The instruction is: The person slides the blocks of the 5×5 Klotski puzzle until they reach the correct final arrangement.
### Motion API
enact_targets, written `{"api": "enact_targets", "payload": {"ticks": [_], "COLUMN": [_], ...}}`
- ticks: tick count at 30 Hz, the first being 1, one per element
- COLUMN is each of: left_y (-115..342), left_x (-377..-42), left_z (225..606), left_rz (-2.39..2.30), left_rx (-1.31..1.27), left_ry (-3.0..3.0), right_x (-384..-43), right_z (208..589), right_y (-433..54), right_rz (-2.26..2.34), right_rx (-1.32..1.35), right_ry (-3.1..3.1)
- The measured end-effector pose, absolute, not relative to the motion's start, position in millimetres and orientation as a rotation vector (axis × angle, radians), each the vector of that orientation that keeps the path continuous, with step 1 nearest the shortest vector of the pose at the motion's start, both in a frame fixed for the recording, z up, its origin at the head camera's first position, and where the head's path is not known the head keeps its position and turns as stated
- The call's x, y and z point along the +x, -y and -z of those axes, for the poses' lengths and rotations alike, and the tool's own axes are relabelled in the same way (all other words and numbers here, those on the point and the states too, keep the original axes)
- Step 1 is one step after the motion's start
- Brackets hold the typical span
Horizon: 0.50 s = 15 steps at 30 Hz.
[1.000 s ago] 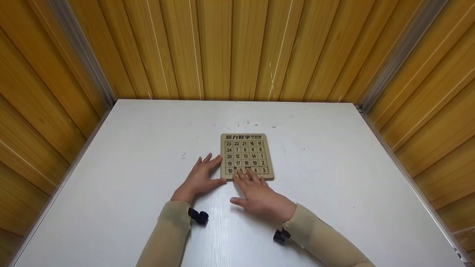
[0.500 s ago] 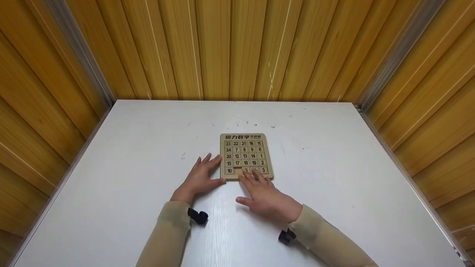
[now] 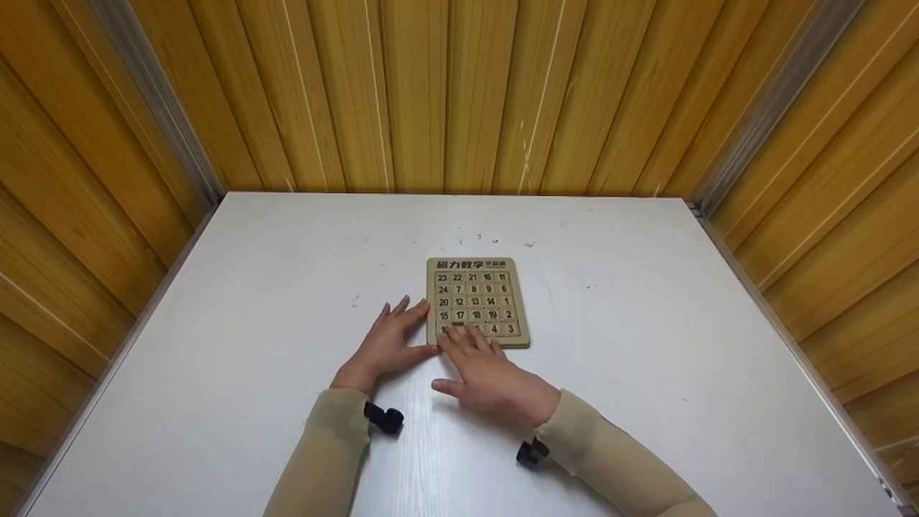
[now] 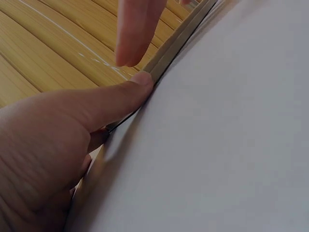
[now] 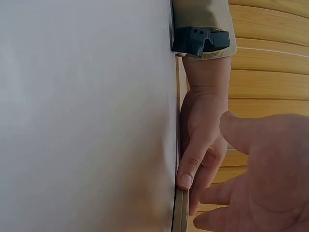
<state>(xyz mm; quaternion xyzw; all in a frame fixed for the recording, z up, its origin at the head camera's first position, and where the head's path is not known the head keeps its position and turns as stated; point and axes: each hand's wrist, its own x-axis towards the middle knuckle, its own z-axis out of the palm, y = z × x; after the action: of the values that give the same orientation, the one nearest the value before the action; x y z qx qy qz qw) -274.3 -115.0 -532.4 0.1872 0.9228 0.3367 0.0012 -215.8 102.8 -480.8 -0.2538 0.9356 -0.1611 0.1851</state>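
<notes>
A tan number slide puzzle (image 3: 522,316) lies flat on the white table, its rows of numbered tiles facing up. My left hand (image 3: 388,345) steadies its near left corner: the thumb touches the near edge and the index finger lies at the left side. In the left wrist view the thumb (image 4: 118,99) runs along the puzzle's edge (image 4: 176,43). My right hand (image 3: 488,377) reaches over the near edge, fingers extended onto the bottom row around the 10 tile, which they partly cover. Its thumb points left, off the puzzle. The right wrist view shows the right hand (image 5: 270,174) above the puzzle's edge (image 5: 181,210).
The white table (image 3: 215,287) carries small dark marks behind the puzzle. Yellow wood-look panels (image 3: 459,93) rise at the back and both sides, with grey metal posts in the corners. Black wrist cameras (image 3: 531,454) sit on both sleeves.
My right hand first moved right with the 5 tile sliding right under its fingers, then came back left to the 10 tile. My left hand has stayed in place.
</notes>
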Motion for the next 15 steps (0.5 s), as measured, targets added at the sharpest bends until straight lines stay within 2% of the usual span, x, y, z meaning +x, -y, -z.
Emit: {"api": "enact_targets", "payload": {"ticks": [15], "left_y": [115.1], "left_x": [-274.2], "left_z": [532.6], "left_rz": [-1.045], "left_rx": [0.584], "left_ry": [-2.898], "right_x": [-216.5], "right_z": [483.4], "right_y": [-95.2], "right_rz": [0.443], "right_rx": [-0.712], "right_ry": [-2.617]}}
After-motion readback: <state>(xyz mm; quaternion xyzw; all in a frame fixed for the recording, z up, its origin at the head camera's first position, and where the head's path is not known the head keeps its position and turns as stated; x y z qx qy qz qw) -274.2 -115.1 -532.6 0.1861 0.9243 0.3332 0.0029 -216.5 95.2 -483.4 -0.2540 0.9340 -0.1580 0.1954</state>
